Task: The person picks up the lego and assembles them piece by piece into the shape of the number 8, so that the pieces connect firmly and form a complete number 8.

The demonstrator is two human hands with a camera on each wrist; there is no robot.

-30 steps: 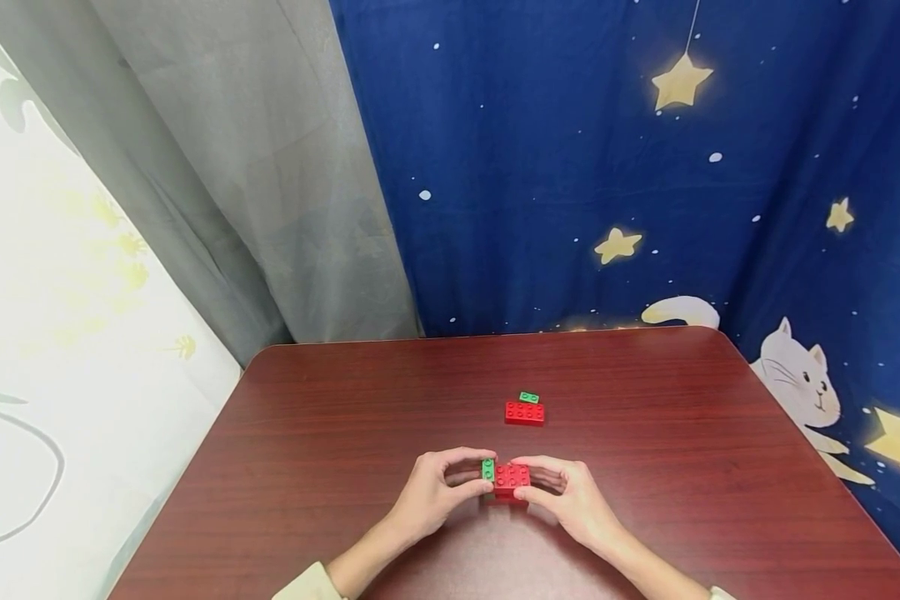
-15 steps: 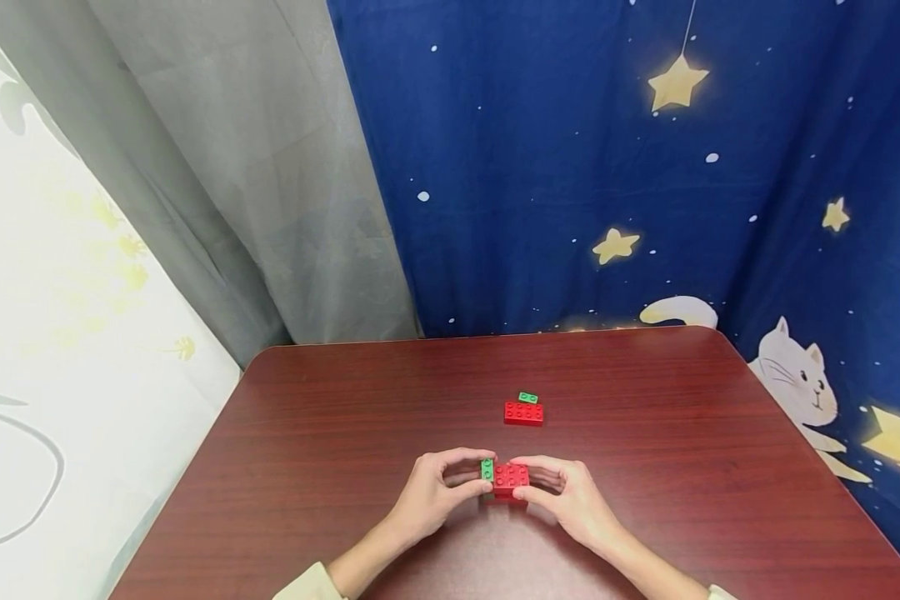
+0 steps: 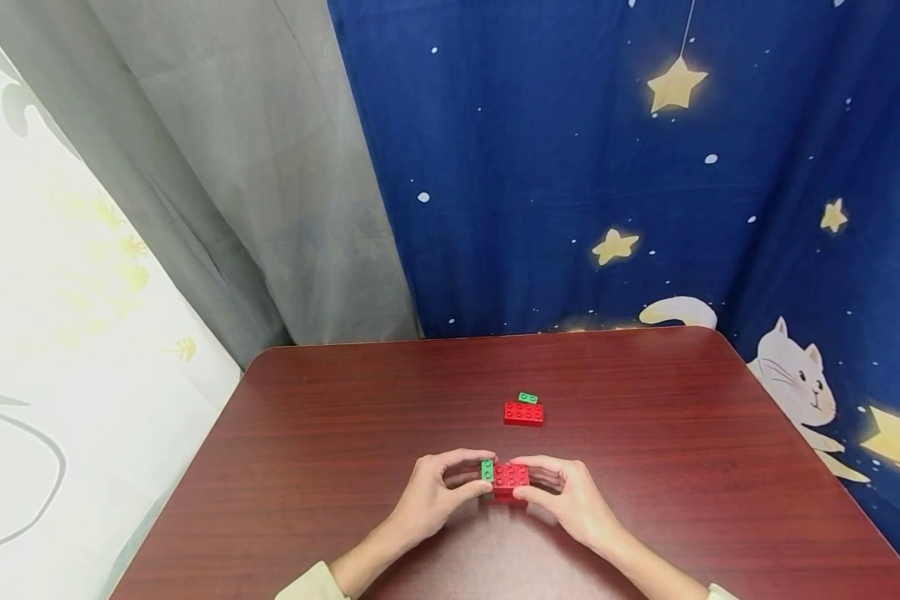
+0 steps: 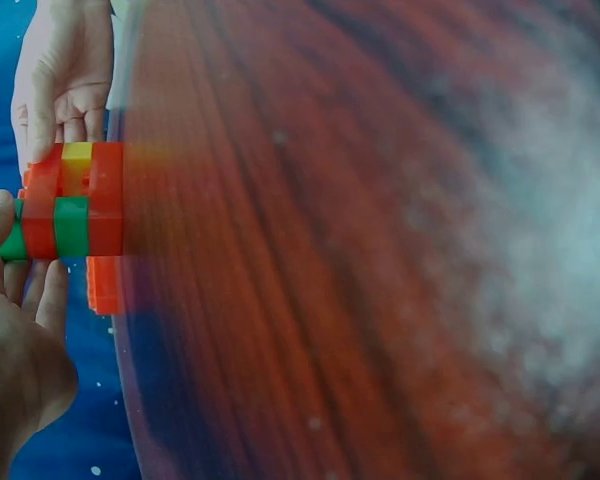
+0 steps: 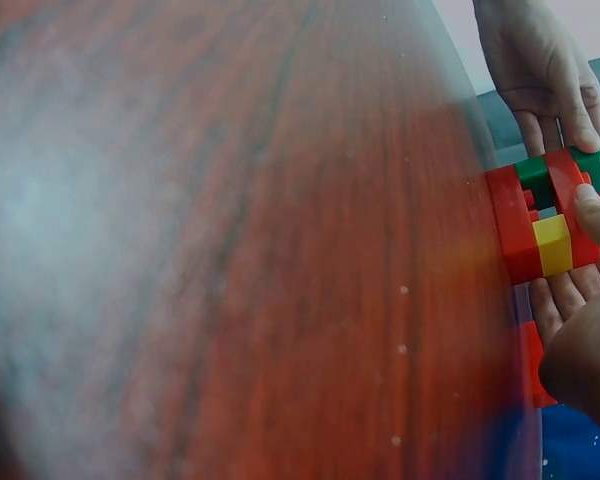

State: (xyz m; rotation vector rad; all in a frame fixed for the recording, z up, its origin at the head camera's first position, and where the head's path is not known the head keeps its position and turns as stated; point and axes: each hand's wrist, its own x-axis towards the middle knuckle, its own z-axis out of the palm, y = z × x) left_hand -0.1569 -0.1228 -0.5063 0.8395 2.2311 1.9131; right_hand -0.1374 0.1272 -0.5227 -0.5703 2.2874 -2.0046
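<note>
Pinching green brick (image 3: pixel 487 470) with left hand (image 3: pixel 433 490), top red brick (image 3: pixel 512 476) with right hand (image 3: pixel 576 502); by pressing unevenly, could split stack (image 4: pixel 71 218).

No text, label, brand, number or sign can be read; any lettering on the held bricks (image 3: pixel 512 477), or on the red brick (image 3: pixel 523 415) lying on the tabletop (image 3: pixel 360 408), is too small to tell.
</note>
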